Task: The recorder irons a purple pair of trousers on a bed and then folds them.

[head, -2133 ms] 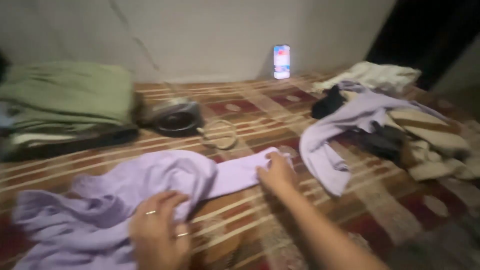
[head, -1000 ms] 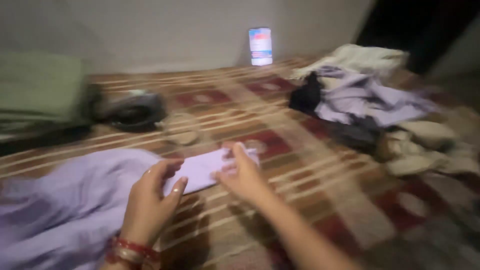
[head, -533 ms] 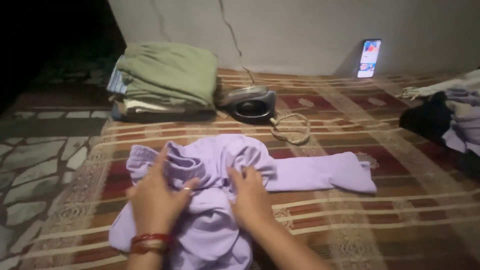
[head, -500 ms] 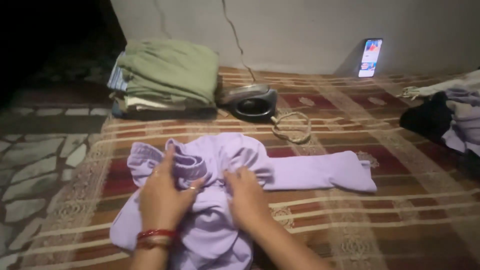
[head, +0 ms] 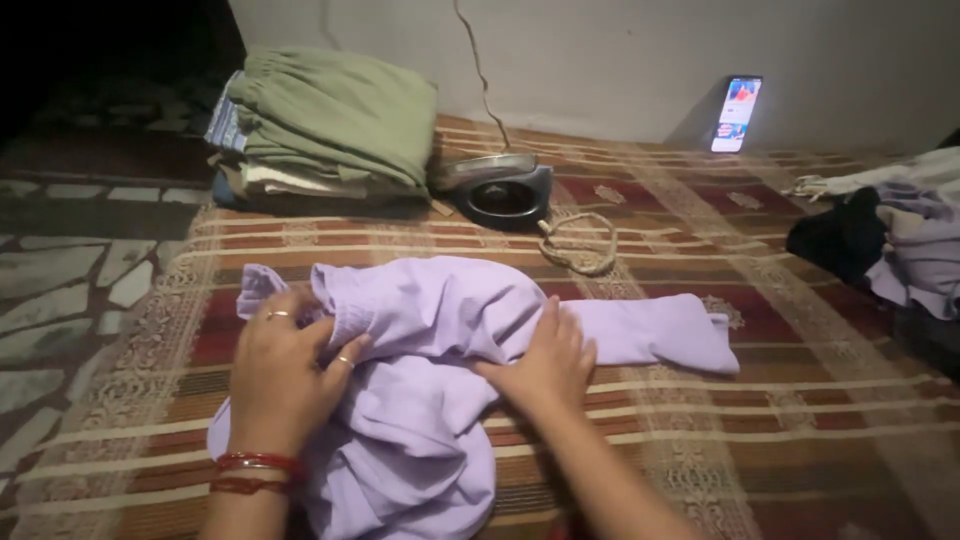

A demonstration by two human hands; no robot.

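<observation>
A lilac garment point(head: 430, 320) lies bunched on a striped red and tan mat point(head: 760, 420), one leg stretched out to the right. My left hand point(head: 283, 372), with rings and red bangles, grips the gathered waist end at the left. Flat on the cloth sits my right hand point(head: 543, 357), where the leg meets the bunched part, fingers spread.
A stack of folded green and pale clothes point(head: 320, 125) stands at the back left. A clothes iron point(head: 500, 190) with a coiled cord point(head: 580, 245) rests behind the garment. A lit phone point(head: 736, 113) leans on the wall. Loose clothes point(head: 900, 250) pile at the right. Stone floor point(head: 70, 290) lies left.
My right hand has slid right along the garment and flattened on it. My left hand has shifted left onto the waist end. The view has tilted a little lower.
</observation>
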